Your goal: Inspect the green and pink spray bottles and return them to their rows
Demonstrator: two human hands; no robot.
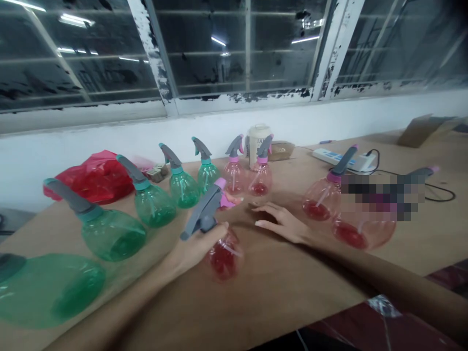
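My left hand (199, 246) is wrapped round the neck of a clear pink spray bottle (224, 261) with red liquid low inside. The bottle's grey and pink trigger head sticks up above my thumb, tilted to the right. To the right of it, my right hand (280, 222) hovers low over or rests on the wooden table (263, 297), fingers stretched out to the left and holding nothing. Beyond both hands stand two pink spray bottles (259, 180). Two more pink spray bottles (320, 200) stand beyond my right forearm, one partly blurred out.
Several green spray bottles (153, 207) form a slanting row on the left. Behind them lies a red plastic bag (97, 178). A pale canister (259, 134) stands near the wall. A white power strip (340, 161) with a black cable and a cardboard box (420, 130) are farther right.
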